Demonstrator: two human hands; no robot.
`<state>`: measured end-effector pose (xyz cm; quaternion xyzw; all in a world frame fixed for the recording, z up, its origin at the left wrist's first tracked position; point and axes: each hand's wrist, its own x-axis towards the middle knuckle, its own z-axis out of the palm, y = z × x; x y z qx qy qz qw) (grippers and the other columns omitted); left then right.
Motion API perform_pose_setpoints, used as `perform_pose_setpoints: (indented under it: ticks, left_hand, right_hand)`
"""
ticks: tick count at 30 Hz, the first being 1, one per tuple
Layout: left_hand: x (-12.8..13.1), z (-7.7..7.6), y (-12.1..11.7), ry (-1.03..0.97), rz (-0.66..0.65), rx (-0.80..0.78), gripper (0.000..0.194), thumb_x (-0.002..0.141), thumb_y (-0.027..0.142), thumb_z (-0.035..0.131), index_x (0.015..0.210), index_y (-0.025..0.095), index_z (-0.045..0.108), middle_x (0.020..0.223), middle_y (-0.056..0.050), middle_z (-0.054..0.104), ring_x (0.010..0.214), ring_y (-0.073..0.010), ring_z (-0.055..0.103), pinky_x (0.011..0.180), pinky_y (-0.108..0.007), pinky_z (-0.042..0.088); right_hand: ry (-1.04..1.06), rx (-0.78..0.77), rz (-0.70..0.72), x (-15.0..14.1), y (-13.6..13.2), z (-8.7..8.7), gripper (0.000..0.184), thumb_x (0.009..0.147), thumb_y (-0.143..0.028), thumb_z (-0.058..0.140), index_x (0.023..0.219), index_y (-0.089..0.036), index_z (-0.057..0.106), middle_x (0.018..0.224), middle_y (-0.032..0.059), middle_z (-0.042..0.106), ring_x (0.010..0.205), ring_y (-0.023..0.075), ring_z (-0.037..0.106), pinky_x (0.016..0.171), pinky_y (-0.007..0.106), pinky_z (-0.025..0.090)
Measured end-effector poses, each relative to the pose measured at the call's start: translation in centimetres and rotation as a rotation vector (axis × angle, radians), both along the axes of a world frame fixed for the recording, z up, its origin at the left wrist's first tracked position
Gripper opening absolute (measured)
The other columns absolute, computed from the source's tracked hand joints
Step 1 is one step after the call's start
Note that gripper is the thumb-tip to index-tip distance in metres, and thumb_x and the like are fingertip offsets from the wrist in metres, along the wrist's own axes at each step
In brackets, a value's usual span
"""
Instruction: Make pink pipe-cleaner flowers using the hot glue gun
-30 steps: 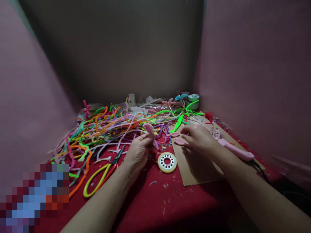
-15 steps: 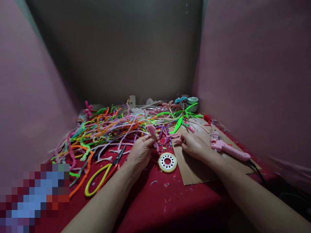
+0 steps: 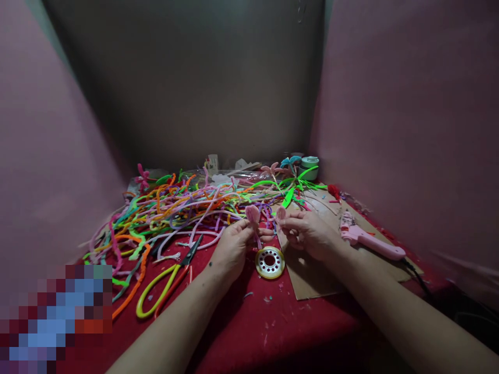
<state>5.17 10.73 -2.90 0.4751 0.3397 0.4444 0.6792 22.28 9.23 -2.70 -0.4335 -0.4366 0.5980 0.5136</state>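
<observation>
My left hand pinches a fuzzy pink pipe-cleaner petal between thumb and fingertips, its loop standing upright and its stem hanging below. Close by on the right, my right hand grips a second pink pipe-cleaner petal, also upright. A small gap separates the two petals. Just below the hands, a round tape roll with a holed core lies flat on the red cloth. Scissors with yellow and red handles rest left of my left hand, blades partly apart.
A tangled heap of coloured pipe cleaners spreads across the back left. On the right, a pink glue gun with a cord lies on a cardboard sheet. Finished-looking pipe-cleaner flowers and a mint-lidded jar stand behind.
My right hand has picked up a pink petal from the cardboard's edge and raised it upright beside the other. The left hand's petal has shifted slightly right, toward it.
</observation>
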Motion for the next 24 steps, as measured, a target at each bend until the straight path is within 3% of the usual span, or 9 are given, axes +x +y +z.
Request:
perform_pose_setpoints:
  ticks: [7, 16, 21, 24]
  left_hand:
    - [0.1, 0.3, -0.4, 0.037, 0.009, -0.046, 0.017, 0.07, 0.027, 0.066, 0.075, 0.011, 0.061, 0.075, -0.008, 0.07, 0.056, -0.0099, 0.059, 0.053, -0.02, 0.042]
    - [0.1, 0.0, -0.2, 0.056, 0.017, -0.054, 0.021, 0.068, 0.03, 0.068, 0.074, 0.012, 0.057, 0.071, -0.007, 0.069, 0.056, -0.0125, 0.063, 0.053, -0.022, 0.046]
    - [-0.2, 0.1, 0.1, 0.298, 0.08, -0.007, 0.022, 0.07, 0.033, 0.063, 0.069, 0.014, 0.051, 0.056, -0.003, 0.065, 0.038, -0.0088, 0.053, 0.037, -0.017, 0.036]
    - [-0.7, 0.3, 0.7, 0.514, 0.053, 0.039, 0.024, 0.072, 0.036, 0.059, 0.065, 0.015, 0.048, 0.049, -0.002, 0.061, 0.035, -0.0097, 0.051, 0.032, -0.017, 0.03]
  right_hand:
    - [0.004, -0.015, -0.09, 0.5, 0.3, -0.4, 0.025, 0.062, -0.024, 0.066, 0.054, -0.016, 0.044, 0.042, -0.0078, 0.039, 0.033, 0.0031, 0.03, 0.031, 0.017, 0.017]
    - [-0.024, 0.0, -0.109, 0.6, 0.2, -0.4, 0.025, 0.061, -0.027, 0.067, 0.054, -0.016, 0.046, 0.039, -0.0075, 0.04, 0.03, 0.003, 0.03, 0.029, 0.017, 0.017]
    - [0.037, -0.016, -0.232, 1.5, 0.6, -0.4, 0.025, 0.058, -0.025, 0.069, 0.054, -0.017, 0.046, 0.041, -0.0077, 0.042, 0.031, 0.0031, 0.031, 0.029, 0.016, 0.016]
    - [0.097, -0.01, -0.305, 2.0, 0.8, -0.4, 0.024, 0.056, -0.025, 0.069, 0.055, -0.016, 0.047, 0.043, -0.0064, 0.045, 0.032, 0.0028, 0.031, 0.03, 0.016, 0.016]
